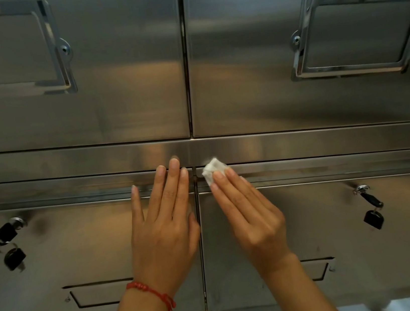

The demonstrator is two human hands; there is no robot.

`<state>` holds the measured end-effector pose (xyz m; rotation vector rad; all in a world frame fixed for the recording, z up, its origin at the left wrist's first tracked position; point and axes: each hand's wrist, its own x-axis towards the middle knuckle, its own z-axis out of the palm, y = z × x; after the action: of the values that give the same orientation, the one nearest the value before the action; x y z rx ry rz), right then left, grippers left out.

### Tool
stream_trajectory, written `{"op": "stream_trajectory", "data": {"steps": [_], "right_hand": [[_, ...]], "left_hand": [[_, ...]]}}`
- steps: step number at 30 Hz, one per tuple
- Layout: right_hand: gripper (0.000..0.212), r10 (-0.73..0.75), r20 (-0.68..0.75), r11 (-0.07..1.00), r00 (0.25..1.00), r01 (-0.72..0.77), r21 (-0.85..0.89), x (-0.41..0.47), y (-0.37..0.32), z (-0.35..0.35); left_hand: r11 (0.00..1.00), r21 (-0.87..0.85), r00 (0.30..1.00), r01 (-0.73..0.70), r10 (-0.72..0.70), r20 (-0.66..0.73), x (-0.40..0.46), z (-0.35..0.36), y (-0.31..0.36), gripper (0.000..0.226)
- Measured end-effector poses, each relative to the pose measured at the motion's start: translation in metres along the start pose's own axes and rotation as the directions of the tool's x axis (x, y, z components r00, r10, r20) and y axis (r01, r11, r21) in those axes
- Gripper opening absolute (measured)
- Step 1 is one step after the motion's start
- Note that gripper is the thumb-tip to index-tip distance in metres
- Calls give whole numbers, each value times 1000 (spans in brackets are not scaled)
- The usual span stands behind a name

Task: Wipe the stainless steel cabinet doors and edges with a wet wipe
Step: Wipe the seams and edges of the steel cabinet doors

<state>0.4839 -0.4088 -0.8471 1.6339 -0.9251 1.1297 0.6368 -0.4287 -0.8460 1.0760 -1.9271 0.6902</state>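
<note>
Fingers of right hand (250,217) lying flat, pressing wet wipe (213,170) along lower door's top edge (331,164) | left hand (164,221) spread flat, gripping nothing, bracing neighbouring door (80,252), probably for steadiness.

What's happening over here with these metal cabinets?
A person is cleaning a stainless steel cabinet. The right hand presses a small white wet wipe with straight fingers against the top edge of the lower right door, near the centre seam. The left hand, with a red string bracelet on its wrist, rests flat on the lower left door. Keys hang in both lower locks.
</note>
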Motion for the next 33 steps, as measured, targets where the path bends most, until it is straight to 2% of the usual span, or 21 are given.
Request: {"op": "stream_trajectory", "data": {"steps": [4, 9, 16, 28, 33], "right_hand": [[22, 38, -24, 999, 999, -38, -2, 0, -3, 1], [24, -24, 6, 1000, 1000, 24, 10, 6, -4, 3], [24, 30, 9, 999, 1000, -30, -26, -3, 7, -8], [28, -57, 63, 998, 996, 59, -30, -1, 18, -14], [27, -139, 99, 989, 985, 143, -26, 4, 25, -17]], "left_hand": [[1000, -1, 1000, -3, 3, 3, 0, 0, 0, 61], [1000, -6, 1000, 5, -5, 19, 0, -1, 1, 62], [1000, 9, 1000, -1, 1, 28, 1, -3, 1, 63], [1000, 16, 999, 15, -15, 29, 2, -6, 6, 62], [1000, 22, 999, 18, -19, 42, 2, -7, 6, 62]]}}
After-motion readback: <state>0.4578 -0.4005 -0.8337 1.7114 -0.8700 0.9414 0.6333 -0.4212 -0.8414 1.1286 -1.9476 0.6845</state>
